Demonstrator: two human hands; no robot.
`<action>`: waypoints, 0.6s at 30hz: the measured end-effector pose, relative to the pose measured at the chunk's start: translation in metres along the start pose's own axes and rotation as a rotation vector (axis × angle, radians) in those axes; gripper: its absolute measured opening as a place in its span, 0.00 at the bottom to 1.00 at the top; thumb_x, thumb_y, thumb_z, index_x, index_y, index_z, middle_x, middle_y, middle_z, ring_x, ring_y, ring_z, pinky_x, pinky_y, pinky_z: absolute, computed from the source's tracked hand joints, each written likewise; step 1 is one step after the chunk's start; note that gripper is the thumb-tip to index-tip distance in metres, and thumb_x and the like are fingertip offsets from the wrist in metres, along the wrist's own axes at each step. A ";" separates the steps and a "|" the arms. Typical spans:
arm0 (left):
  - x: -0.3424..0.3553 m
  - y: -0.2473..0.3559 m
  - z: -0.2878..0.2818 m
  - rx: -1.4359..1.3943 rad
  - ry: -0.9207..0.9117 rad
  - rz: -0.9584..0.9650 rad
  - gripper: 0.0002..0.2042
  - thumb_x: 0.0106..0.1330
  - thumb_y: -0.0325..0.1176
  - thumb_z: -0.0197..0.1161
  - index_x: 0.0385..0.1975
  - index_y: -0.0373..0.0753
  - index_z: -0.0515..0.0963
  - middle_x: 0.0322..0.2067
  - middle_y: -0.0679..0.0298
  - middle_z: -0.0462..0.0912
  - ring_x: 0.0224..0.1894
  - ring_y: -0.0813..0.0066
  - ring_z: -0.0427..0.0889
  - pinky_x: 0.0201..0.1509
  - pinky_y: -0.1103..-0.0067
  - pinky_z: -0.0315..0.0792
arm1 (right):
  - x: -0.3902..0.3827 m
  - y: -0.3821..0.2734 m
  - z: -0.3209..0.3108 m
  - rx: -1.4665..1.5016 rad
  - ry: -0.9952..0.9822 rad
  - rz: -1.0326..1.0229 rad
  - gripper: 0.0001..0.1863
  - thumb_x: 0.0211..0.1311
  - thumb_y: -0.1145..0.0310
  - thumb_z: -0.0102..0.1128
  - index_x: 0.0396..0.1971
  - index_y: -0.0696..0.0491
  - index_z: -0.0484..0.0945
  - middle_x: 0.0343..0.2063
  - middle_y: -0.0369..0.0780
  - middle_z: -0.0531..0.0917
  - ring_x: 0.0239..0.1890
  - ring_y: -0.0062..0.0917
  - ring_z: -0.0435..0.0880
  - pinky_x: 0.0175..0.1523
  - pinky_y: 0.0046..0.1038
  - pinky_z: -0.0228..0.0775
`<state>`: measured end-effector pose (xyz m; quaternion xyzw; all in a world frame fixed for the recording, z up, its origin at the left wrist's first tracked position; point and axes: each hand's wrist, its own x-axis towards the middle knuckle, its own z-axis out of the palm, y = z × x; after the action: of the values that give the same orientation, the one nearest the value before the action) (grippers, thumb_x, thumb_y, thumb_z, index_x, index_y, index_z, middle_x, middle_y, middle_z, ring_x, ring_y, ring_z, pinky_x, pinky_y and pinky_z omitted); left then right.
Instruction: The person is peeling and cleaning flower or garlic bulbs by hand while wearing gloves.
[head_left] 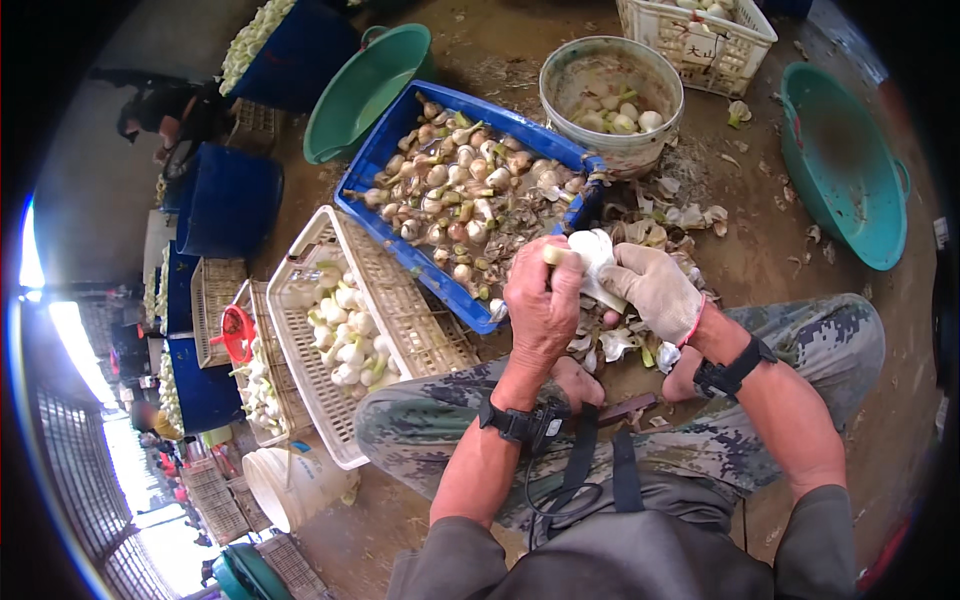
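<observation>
My left hand point(545, 295) is bare and closed, its thumb and fingers against a white garlic bulb point(592, 247) with a pale stem. My right hand point(655, 287), in a beige work glove, grips the same bulb from the other side. The fingers partly hide the bulb. Just beyond my left hand is a blue tray point(520, 118) holding many unpeeled garlic bulbs with dry skins and cut stems. Below and around my hands, loose garlic skins and leaves point(650, 235) lie on the floor in front of my feet.
A white plastic crate point(285, 275) of cleaned bulbs leans at my left. Ahead stands a dirty white bucket point(668, 130) with several bulbs. Green basins point(345, 105) lie far left and far right. Blue tubs point(215, 200) line the left side; another crate point(735, 50) stands at the back.
</observation>
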<state>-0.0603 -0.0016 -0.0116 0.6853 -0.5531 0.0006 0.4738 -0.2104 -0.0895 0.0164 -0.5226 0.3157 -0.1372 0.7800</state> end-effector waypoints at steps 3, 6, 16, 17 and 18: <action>0.010 -0.007 -0.005 -0.723 0.157 -0.787 0.11 0.72 0.35 0.48 0.33 0.36 0.74 0.27 0.64 0.79 0.30 0.77 0.79 0.34 0.77 0.71 | -0.006 -0.006 0.002 0.010 -0.078 0.046 0.09 0.68 0.70 0.52 0.36 0.62 0.75 0.25 0.36 0.79 0.20 0.17 0.77 0.27 0.21 0.70; 0.016 -0.028 -0.021 -1.269 0.371 -0.990 0.12 0.74 0.41 0.45 0.38 0.41 0.72 0.32 0.66 0.80 0.34 0.72 0.80 0.36 0.74 0.73 | -0.010 -0.006 -0.001 -0.138 -0.069 0.052 0.08 0.68 0.71 0.52 0.34 0.61 0.75 0.25 0.35 0.78 0.21 0.17 0.77 0.27 0.21 0.70; 0.028 -0.056 -0.062 -1.537 0.450 -1.001 0.16 0.72 0.46 0.45 0.35 0.42 0.75 0.27 0.66 0.77 0.25 0.73 0.71 0.29 0.76 0.64 | -0.005 0.000 -0.009 -1.395 0.037 0.141 0.16 0.61 0.59 0.56 0.38 0.58 0.78 0.38 0.52 0.83 0.45 0.46 0.81 0.50 0.42 0.72; 0.030 -0.061 -0.069 -1.487 0.541 -1.020 0.16 0.72 0.46 0.45 0.35 0.42 0.76 0.26 0.66 0.77 0.25 0.74 0.72 0.30 0.76 0.65 | -0.005 -0.002 -0.009 -1.387 0.022 0.139 0.15 0.61 0.59 0.57 0.38 0.56 0.79 0.37 0.51 0.83 0.45 0.45 0.82 0.51 0.41 0.72; 0.031 -0.067 -0.080 -1.426 0.638 -1.037 0.16 0.72 0.46 0.45 0.35 0.42 0.76 0.25 0.67 0.76 0.25 0.74 0.72 0.30 0.77 0.66 | -0.003 -0.006 -0.005 -1.384 0.013 0.137 0.15 0.61 0.59 0.57 0.38 0.56 0.79 0.37 0.51 0.83 0.45 0.45 0.82 0.51 0.41 0.72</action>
<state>0.0447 0.0228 0.0059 0.3615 0.1079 -0.3620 0.8524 -0.2154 -0.0943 0.0212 -0.8777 0.3677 0.1420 0.2724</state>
